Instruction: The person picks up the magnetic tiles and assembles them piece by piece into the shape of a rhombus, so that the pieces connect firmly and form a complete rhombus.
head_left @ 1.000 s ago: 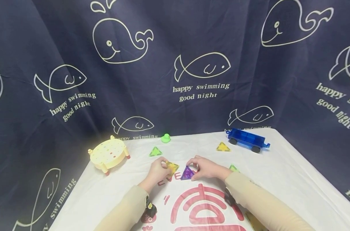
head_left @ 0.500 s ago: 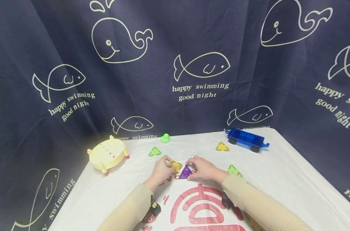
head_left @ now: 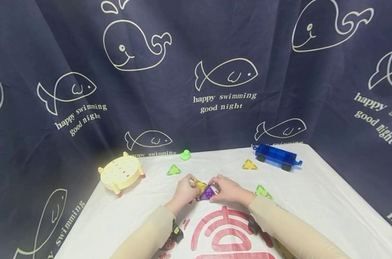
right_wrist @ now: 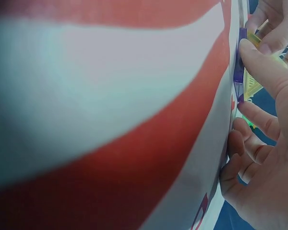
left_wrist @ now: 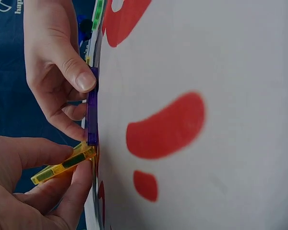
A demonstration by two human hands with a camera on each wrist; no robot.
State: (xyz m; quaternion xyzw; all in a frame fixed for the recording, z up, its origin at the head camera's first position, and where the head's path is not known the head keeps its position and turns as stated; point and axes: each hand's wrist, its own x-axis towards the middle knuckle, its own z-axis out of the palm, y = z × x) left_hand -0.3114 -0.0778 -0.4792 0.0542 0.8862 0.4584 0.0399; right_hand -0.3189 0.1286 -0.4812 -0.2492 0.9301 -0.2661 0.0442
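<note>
My left hand (head_left: 185,190) pinches a translucent yellow triangular magnetic tile (left_wrist: 62,165) between thumb and fingers, tilted up off the table. Its edge meets a purple triangular magnetic tile (head_left: 207,193), which lies flat on the white cloth. Thumb and forefinger of my right hand (head_left: 229,189) hold that purple tile at its edges. In the left wrist view the purple tile (left_wrist: 91,110) appears edge-on, with the yellow one slanting away from its end. The right wrist view has the purple tile (right_wrist: 240,60) partly covered by the right thumb.
Green triangular tiles lie at back left (head_left: 174,169) and near the right forearm (head_left: 263,191). A yellow tile (head_left: 249,164) sits near a blue wheeled car base (head_left: 276,156). A green toy duck (head_left: 185,155) and an upturned round cream stool-like toy (head_left: 121,172) stand toward the back and left.
My left hand has moved right with the yellow tile, closing the gap until it meets the purple tile. The right hand shifted slightly left, then stayed nearly still.
</note>
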